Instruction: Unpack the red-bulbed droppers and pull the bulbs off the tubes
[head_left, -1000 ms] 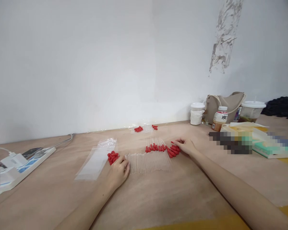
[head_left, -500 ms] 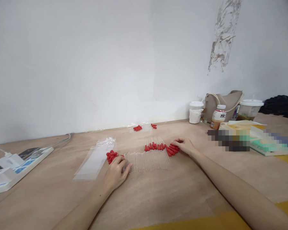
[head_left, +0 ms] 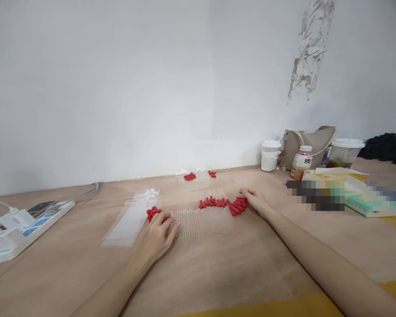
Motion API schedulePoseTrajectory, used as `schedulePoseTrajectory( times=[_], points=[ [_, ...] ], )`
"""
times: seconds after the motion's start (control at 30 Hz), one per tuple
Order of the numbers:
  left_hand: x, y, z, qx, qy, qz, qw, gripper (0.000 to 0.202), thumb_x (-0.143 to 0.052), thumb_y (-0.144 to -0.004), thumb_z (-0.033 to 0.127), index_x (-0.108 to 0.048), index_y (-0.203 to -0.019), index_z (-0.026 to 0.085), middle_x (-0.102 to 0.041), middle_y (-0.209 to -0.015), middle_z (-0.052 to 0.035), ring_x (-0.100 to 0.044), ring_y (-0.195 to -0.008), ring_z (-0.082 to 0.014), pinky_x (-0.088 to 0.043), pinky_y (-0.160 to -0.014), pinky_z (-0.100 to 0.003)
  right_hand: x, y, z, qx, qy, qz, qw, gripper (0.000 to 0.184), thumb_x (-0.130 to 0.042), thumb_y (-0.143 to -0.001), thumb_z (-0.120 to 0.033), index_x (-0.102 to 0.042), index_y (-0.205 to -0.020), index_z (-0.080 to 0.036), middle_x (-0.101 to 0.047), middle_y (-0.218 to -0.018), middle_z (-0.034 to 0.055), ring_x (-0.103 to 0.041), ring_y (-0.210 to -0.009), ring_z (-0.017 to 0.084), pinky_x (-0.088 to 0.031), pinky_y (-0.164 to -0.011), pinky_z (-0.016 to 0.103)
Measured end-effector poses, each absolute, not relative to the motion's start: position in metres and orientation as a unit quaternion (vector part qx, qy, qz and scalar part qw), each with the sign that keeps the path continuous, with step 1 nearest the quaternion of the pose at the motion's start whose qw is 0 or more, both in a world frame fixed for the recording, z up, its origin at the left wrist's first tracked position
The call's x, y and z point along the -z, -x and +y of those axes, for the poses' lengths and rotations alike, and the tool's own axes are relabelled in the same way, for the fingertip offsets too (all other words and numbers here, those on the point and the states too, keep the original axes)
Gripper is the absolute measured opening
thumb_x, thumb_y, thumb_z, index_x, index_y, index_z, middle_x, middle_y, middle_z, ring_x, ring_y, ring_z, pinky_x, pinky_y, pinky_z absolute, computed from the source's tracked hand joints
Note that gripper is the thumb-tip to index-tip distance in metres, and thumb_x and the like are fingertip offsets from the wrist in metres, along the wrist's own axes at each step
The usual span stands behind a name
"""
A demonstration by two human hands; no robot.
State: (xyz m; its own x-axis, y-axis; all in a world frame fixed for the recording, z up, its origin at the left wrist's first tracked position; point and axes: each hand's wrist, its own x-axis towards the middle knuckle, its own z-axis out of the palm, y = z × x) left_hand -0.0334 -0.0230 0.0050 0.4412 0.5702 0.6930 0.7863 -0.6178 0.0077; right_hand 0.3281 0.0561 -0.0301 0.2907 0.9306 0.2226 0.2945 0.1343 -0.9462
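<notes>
My left hand (head_left: 157, 237) rests at the left end of a row of thin clear tubes (head_left: 201, 222). Its fingers are bent and the thumb stands apart. Red rubber bulbs (head_left: 152, 213) lie heaped by its fingertips, partly covered by them. My right hand (head_left: 255, 202) reaches in from the right with its fingers out against a fanned group of red-bulbed droppers (head_left: 238, 207); I see nothing held in it. Behind the clear row lies another line of droppers with red bulbs (head_left: 213, 202), their thin tubes pointing to the wall.
Clear plastic bags (head_left: 127, 224) lie left of the heap. More red-bulbed droppers (head_left: 190, 176) lie by the wall. A power strip (head_left: 36, 233) is at far left. Cups, a bottle (head_left: 302, 163), a bag (head_left: 320, 143) and a book (head_left: 371, 207) stand or lie at right.
My right hand has straightened its fingers, which were bent over the end of the red bulbs, and shifted slightly. My left hand has moved slightly left.
</notes>
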Motion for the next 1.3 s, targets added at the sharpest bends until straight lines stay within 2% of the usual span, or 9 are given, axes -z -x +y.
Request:
schedulePoseTrajectory(
  times=[0.13, 0.43, 0.6, 0.7, 0.83, 0.97, 1.17, 1.3],
  points=[
    [-0.005, 0.033, -0.024, 0.343, 0.832, -0.406, 0.159, 0.022, -0.045, -0.083, 0.030, -0.063, -0.084, 0.017, -0.056, -0.089, -0.0075, -0.054, -0.084, -0.0192, -0.047, -0.075, -0.035, 0.032, -0.331, 0.061, -0.273, 0.594, -0.539, 0.531, 0.045, -0.042, -0.074, -0.051, -0.065, -0.086, -0.014, -0.066, -0.091, 0.0076, -0.058, -0.087, 0.020, -0.043, -0.078, 0.029],
    [-0.008, 0.033, -0.025, 0.335, 0.831, -0.409, 0.175, 0.023, -0.044, -0.084, 0.030, -0.063, -0.084, 0.017, -0.056, -0.089, -0.0080, -0.054, -0.084, -0.0192, -0.046, -0.075, -0.035, 0.033, -0.333, 0.065, -0.219, 0.618, -0.568, 0.497, 0.046, -0.029, -0.081, -0.047, -0.060, -0.087, -0.013, -0.065, -0.085, 0.0072, -0.059, -0.074, 0.016, -0.044, -0.065, 0.025],
    [-0.008, 0.033, -0.023, 0.328, 0.821, -0.416, 0.211, 0.021, -0.046, -0.083, 0.031, -0.064, -0.086, 0.020, -0.057, -0.091, -0.0073, -0.053, -0.087, -0.0201, -0.044, -0.076, -0.035, 0.005, -0.324, 0.060, -0.141, 0.657, -0.592, 0.445, 0.029, -0.045, -0.074, -0.038, -0.060, -0.086, -0.016, -0.064, -0.083, 0.0050, -0.057, -0.075, 0.016, -0.041, -0.067, 0.025],
    [-0.011, 0.032, -0.025, 0.329, 0.817, -0.417, 0.222, 0.021, -0.047, -0.082, 0.032, -0.065, -0.085, 0.021, -0.058, -0.090, -0.0073, -0.052, -0.088, -0.0212, -0.043, -0.074, -0.035, -0.016, -0.296, 0.056, -0.103, 0.677, -0.617, 0.387, 0.021, -0.054, -0.068, -0.039, -0.062, -0.072, -0.019, -0.064, -0.074, 0.0037, -0.057, -0.074, 0.019, -0.038, -0.070, 0.029],
    [-0.015, 0.031, -0.028, 0.331, 0.812, -0.422, 0.229, 0.021, -0.048, -0.082, 0.032, -0.065, -0.084, 0.021, -0.059, -0.091, -0.0074, -0.052, -0.088, -0.0223, -0.041, -0.073, -0.036, -0.028, -0.243, 0.053, -0.077, 0.694, -0.643, 0.315, 0.029, -0.056, -0.065, -0.047, -0.062, -0.059, -0.019, -0.064, -0.069, 0.0060, -0.058, -0.078, 0.024, -0.032, -0.081, 0.039],
    [-0.016, 0.031, -0.029, 0.324, 0.811, -0.424, 0.239, 0.020, -0.048, -0.082, 0.031, -0.065, -0.084, 0.021, -0.059, -0.092, -0.0077, -0.051, -0.088, -0.0224, -0.040, -0.073, -0.036, -0.030, -0.208, 0.056, -0.059, 0.727, -0.628, 0.270, 0.033, -0.055, -0.067, -0.046, -0.065, -0.070, -0.015, -0.065, -0.084, 0.0144, -0.055, -0.090, 0.030, -0.027, -0.085, 0.045],
    [-0.016, 0.033, -0.029, 0.326, 0.811, -0.430, 0.225, 0.020, -0.049, -0.081, 0.032, -0.065, -0.083, 0.021, -0.059, -0.095, -0.0079, -0.051, -0.090, -0.0231, -0.040, -0.076, -0.037, -0.041, -0.200, 0.061, -0.091, 0.753, -0.612, 0.227, 0.021, -0.063, -0.057, -0.025, -0.066, -0.074, -0.013, -0.065, -0.087, 0.0157, -0.058, -0.087, 0.031, -0.032, -0.080, 0.044],
    [-0.018, 0.029, -0.029, 0.371, 0.808, -0.439, 0.130, 0.023, -0.047, -0.082, 0.033, -0.066, -0.082, 0.019, -0.060, -0.091, -0.0079, -0.052, -0.088, -0.0222, -0.040, -0.077, -0.038, -0.049, -0.201, 0.047, -0.114, 0.728, -0.625, 0.257, 0.017, -0.056, -0.065, -0.028, -0.066, -0.069, -0.016, -0.067, -0.080, 0.0107, -0.059, -0.083, 0.026, -0.038, -0.072, 0.035]
  ],
)
